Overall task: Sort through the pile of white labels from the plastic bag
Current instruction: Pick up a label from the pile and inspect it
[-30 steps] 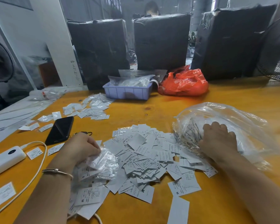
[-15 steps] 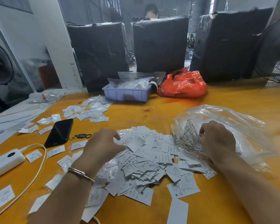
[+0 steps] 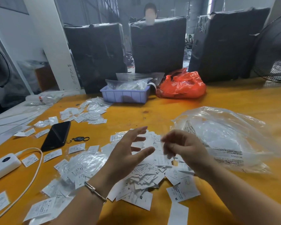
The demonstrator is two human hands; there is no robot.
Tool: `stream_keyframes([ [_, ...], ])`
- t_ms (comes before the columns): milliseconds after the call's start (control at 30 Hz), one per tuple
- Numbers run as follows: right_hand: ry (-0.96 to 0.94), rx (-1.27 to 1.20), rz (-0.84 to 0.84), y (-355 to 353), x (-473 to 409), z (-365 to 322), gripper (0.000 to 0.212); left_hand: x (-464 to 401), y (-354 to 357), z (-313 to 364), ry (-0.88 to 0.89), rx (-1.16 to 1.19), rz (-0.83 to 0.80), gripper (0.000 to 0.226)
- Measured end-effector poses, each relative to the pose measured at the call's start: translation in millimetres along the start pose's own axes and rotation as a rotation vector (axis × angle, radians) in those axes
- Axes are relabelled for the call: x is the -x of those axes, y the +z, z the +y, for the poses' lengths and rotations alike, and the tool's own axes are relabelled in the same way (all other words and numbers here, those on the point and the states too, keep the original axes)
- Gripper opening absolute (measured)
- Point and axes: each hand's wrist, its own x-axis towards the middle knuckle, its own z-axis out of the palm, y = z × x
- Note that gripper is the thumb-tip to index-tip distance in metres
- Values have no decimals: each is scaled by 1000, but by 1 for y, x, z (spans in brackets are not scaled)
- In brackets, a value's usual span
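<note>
While both my hands hover over the label pile (image 3: 146, 172), step in hand looks like picking labels out by size. Left hand (image 3: 128, 153) is open, fingers spread, holding nothing. Right hand (image 3: 183, 148) is motion-blurred with fingers curled inward; can't tell if it pinches a label. Best approach, I'd say: spread the heap flat, take one label at a time, read the printed S/M/XL. Labels are rectangles, long axes pointing every way, no common heading. Pile sits on the table (image 3: 169, 111), touching the clear plastic bag (image 3: 225, 137) to its right.
</note>
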Motion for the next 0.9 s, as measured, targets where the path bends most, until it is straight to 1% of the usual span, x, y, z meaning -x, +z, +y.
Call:
stream_keyframes([
  [67, 66, -43, -182, 6, 2, 1, 26, 2, -1, 2, -15, 98, -72, 74],
  [100, 78, -58, -232, 8, 2, 1, 29, 3, -2, 3, -23, 137, -108, 77],
  [167, 85, -57, -264, 12, 3, 0, 34, 4, -4, 3, -38, 208, -157, 74],
  [200, 80, -42, -260, 14, 3, 0, 31, 5, -4, 4, -44, 221, -161, 68],
  [300, 44, -54, -197, 18, 4, 2, 11, 6, -4, 4, -82, 197, -113, 47],
  [400, -5, -79, -100, 16, 3, 4, 14, 7, -4, 5, -118, 185, -77, 29],
  [500, -24, -38, -12, 12, 2, 7, 14, 7, -8, 5, -111, 133, -39, 12],
  [567, -49, 113, 77, 8, 0, 10, 13, 7, -10, 5, -112, 141, -4, 7],
  [633, -87, 410, 112, 5, -1, 14, 12, 6, -12, 2, -127, 111, 73, 10],
  [700, -82, 630, 32, 6, -1, 18, 17, 5, -14, -2, -132, 39, 171, 13],
  [767, -72, 726, -71, 10, -2, 21, 33, 4, -15, -6, -141, 5, 244, 14],
  [833, -100, 853, -145, 16, -5, 24, 49, 3, -16, -8, -147, -12, 289, 13],
  [900, -112, 966, -188, 22, -8, 27, 59, 3, -16, -9, -143, -41, 323, 12],
])
